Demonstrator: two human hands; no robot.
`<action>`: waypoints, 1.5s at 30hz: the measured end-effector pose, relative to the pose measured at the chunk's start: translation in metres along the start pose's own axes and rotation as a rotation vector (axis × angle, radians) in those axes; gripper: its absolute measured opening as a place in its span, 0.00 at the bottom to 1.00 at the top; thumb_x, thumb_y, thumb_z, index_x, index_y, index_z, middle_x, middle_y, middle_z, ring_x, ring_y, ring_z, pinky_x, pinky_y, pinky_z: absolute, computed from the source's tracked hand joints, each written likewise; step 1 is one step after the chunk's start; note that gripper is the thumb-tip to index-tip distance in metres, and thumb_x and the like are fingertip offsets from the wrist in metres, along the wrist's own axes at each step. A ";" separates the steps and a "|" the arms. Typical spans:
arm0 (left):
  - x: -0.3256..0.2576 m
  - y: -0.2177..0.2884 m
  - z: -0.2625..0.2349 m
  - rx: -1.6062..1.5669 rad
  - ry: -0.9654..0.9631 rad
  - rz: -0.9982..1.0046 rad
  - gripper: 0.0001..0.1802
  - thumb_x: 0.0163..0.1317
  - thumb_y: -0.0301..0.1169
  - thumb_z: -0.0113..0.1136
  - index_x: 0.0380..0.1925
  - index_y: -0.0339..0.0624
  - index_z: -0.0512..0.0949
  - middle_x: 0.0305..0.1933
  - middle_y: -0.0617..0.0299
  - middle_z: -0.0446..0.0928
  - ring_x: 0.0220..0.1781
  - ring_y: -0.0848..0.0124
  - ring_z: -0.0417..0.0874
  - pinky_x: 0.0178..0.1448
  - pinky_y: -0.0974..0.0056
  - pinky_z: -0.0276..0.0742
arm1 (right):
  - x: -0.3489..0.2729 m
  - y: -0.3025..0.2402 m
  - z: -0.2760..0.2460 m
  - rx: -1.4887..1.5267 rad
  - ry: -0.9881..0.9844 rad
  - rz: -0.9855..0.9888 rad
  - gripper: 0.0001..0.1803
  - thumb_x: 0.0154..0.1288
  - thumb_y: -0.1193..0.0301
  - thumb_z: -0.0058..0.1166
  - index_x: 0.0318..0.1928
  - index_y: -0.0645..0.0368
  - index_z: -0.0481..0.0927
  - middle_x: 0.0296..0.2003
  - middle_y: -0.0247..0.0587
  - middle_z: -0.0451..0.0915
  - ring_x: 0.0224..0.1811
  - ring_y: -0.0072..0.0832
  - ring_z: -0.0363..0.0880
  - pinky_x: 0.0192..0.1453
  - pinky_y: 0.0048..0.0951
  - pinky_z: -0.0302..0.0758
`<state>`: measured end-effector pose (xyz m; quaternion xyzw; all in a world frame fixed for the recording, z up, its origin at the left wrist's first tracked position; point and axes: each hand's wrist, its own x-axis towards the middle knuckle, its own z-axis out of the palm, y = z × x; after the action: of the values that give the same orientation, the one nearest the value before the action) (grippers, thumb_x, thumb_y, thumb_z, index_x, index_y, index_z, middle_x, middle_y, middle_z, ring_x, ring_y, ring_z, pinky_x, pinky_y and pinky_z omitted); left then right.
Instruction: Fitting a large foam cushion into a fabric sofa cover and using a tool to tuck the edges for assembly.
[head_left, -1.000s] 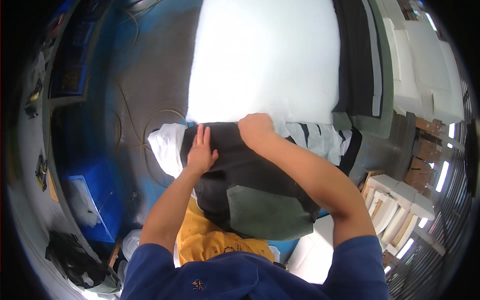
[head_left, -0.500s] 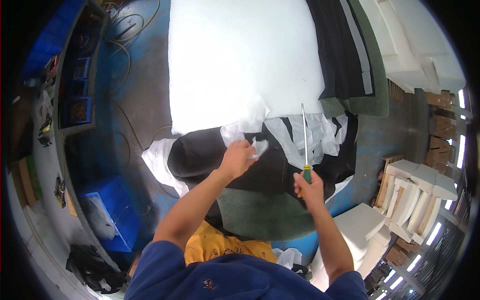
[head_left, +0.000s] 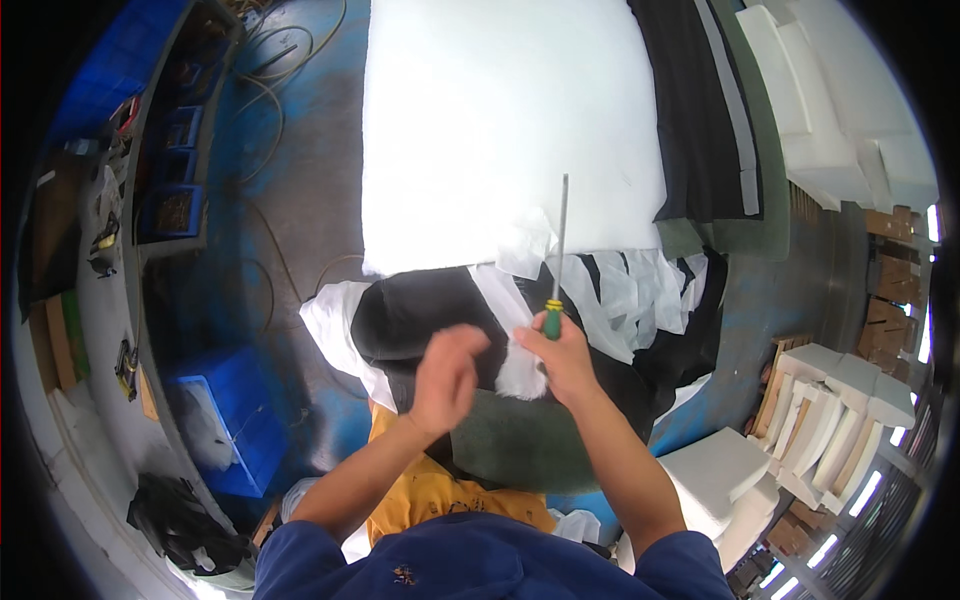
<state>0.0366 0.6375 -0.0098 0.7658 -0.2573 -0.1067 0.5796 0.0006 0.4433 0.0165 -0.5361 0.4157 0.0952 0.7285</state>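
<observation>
A blue crate point(head_left: 225, 415) is seen on the floor well to the left of the fingers. The left hand point(head_left: 447, 378) is raised over a black cushion point(head_left: 420, 315), blurred, its fingers point(head_left: 462, 345) loosely curled and nothing seen held in them. Just right of it, a tuft of white stuffing point(head_left: 522, 372) lies between the two hands. The right hand point(head_left: 563, 357) is closed around the green handle of a screwdriver point(head_left: 556, 270), whose long shaft is pointed up and away from the fingertips. Beyond the shaft tip a big white foam sheet point(head_left: 500, 120) is spread, and white strips point(head_left: 630, 290) are scattered to the right of the fingers.
</observation>
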 end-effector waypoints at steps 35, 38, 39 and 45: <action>0.070 -0.149 0.092 0.119 0.068 -0.753 0.24 0.74 0.45 0.47 0.38 0.33 0.80 0.39 0.36 0.82 0.46 0.38 0.82 0.51 0.42 0.76 | -0.037 -0.043 -0.093 -1.150 -0.069 -0.480 0.22 0.70 0.64 0.60 0.60 0.58 0.80 0.48 0.52 0.85 0.48 0.45 0.86 0.52 0.37 0.79; 0.073 -0.143 0.092 0.175 0.030 -0.826 0.25 0.75 0.46 0.45 0.42 0.34 0.80 0.42 0.37 0.82 0.48 0.40 0.82 0.53 0.42 0.76 | -0.008 -0.038 -0.087 -1.282 -0.069 -0.546 0.20 0.69 0.63 0.59 0.60 0.52 0.81 0.42 0.49 0.85 0.43 0.49 0.84 0.44 0.42 0.79; 0.073 -0.142 0.092 0.220 -0.019 -0.868 0.25 0.76 0.47 0.44 0.44 0.35 0.80 0.44 0.38 0.82 0.50 0.40 0.82 0.54 0.42 0.76 | 0.002 -0.037 -0.085 -1.357 -0.072 -0.547 0.19 0.69 0.62 0.58 0.59 0.51 0.81 0.40 0.48 0.85 0.41 0.49 0.84 0.42 0.44 0.78; 0.088 -0.135 0.084 0.361 -0.261 -0.981 0.27 0.76 0.47 0.37 0.50 0.38 0.79 0.53 0.42 0.82 0.57 0.44 0.82 0.60 0.43 0.76 | 0.032 -0.035 -0.085 -1.481 -0.121 -0.550 0.19 0.68 0.60 0.57 0.57 0.48 0.82 0.32 0.45 0.84 0.35 0.49 0.83 0.36 0.48 0.75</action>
<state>0.1086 0.5482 -0.1506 0.8640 0.0463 -0.4132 0.2839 -0.0012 0.3454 0.0117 -0.9588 0.0564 0.1927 0.2012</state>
